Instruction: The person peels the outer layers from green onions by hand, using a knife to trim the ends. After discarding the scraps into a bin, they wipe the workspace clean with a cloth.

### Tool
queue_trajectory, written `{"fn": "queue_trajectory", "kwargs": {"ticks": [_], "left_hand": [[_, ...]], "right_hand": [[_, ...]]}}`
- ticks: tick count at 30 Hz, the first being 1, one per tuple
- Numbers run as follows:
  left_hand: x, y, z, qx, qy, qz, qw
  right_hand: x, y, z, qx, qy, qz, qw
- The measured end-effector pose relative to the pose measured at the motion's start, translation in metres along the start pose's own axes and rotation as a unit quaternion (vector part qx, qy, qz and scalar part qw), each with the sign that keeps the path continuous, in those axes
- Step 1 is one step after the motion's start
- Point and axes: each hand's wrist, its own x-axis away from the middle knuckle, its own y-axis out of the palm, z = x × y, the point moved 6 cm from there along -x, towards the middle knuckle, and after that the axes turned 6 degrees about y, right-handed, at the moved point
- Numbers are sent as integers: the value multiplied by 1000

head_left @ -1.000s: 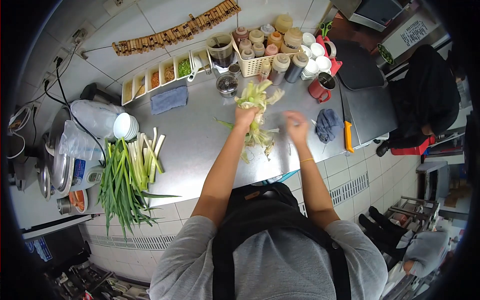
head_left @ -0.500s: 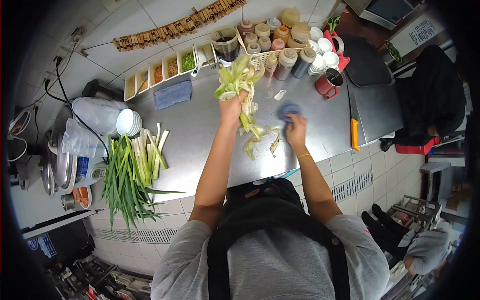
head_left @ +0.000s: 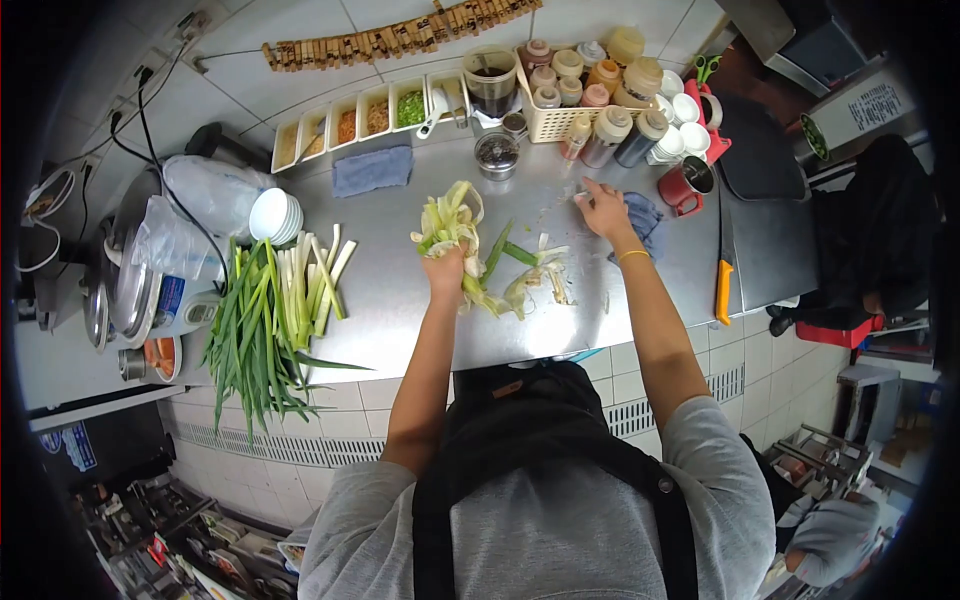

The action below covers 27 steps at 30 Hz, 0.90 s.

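My left hand is closed around a bunch of pale green leek peelings, with limp strips hanging below. More peelings and cut green pieces lie on the steel counter to its right. My right hand is over the counter, its thumb and finger closing on a small whitish scrap that is partly covered. Beside and partly under that hand lies a crumpled blue cloth.
Trimmed leeks lie at the left, by stacked white bowls. A small metal-rimmed jar stands near the sauce bottles. At the right are a red mug and a knife with an orange handle.
My right hand has let go of the blue cloth and moved up and away to the scrap. My left hand has come lower with its peelings, uncovering the jar and green pieces. The view has shifted.
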Motion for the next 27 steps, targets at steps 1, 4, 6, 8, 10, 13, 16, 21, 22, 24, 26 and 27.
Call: {"fn": "queue_trajectory", "kwargs": {"ticks": [1, 4, 6, 8, 10, 13, 16, 21, 22, 24, 26, 27], "left_hand": [[1, -8, -6, -25, 16, 12, 999], [8, -17, -5, -49, 58, 15, 997], [5, -23, -15, -81, 78, 1, 994], [11, -20, -14, -104, 142, 14, 984], [22, -14, 1, -162, 133, 24, 977], [33, 1, 7, -208, 125, -17, 970], [39, 17, 1, -217, 128, -54, 966], [51, 45, -8, -277, 144, -84, 946], [49, 45, -13, -274, 147, -84, 947], [41, 44, -18, -303, 168, -63, 936], [43, 49, 3, -217, 116, -102, 964], [38, 51, -6, -109, 53, -143, 982]], "right_hand": [[3, 2, -15, 52, 41, -38, 997], [24, 19, -40, 99, 24, -88, 991], [47, 21, -58, 98, -37, -103, 989], [76, 7, -82, 176, -91, -175, 964], [104, -2, -91, 184, -83, -180, 963], [122, 26, -69, 102, -23, -179, 978], [120, 60, -50, -55, 31, -148, 987], [110, 93, -74, -266, 32, -157, 950], [110, 98, -78, -265, 29, -155, 951], [109, 102, -76, -296, 81, -105, 946], [108, 74, -98, -308, 37, -101, 945], [109, 65, -105, -342, 36, -115, 932]]}}
